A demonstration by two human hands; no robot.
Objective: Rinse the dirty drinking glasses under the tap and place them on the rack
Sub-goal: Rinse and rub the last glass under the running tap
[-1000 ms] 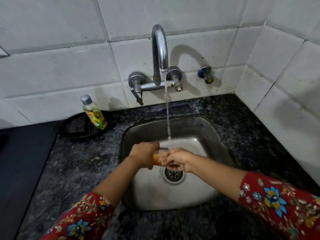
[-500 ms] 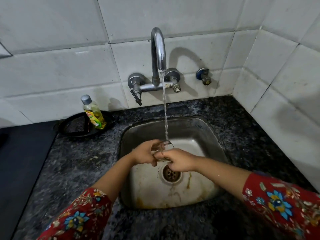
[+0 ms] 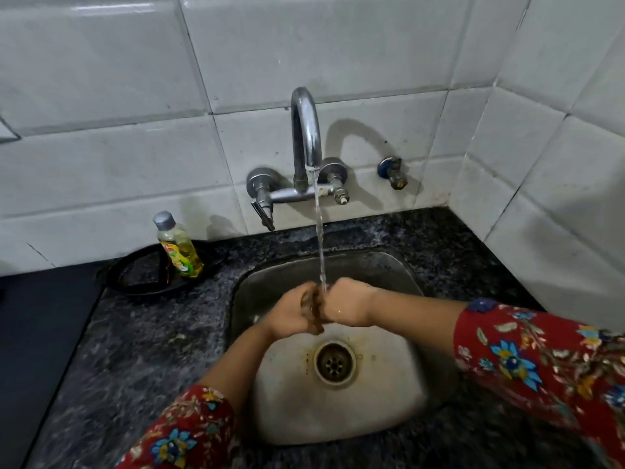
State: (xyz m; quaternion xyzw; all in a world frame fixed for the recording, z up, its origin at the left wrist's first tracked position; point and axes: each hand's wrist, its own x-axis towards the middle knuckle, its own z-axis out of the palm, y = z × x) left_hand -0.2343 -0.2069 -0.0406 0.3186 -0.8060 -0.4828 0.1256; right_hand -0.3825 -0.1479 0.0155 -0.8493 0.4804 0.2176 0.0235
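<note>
Currently: glass pinched between both hands under the stream

Left hand (image 3: 291,316) is curled shut on the glass (image 3: 315,308) from its left; right hand (image 3: 345,304) closes on it opposite — both equally near. Water from the tap (image 3: 306,130) lands between them over the sink (image 3: 389,265). Glass axis cannot be told; no rack is visible

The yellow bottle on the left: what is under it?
The yellow bottle stands on a black tray, at its right edge. What lies beneath the tray is covered.
</note>
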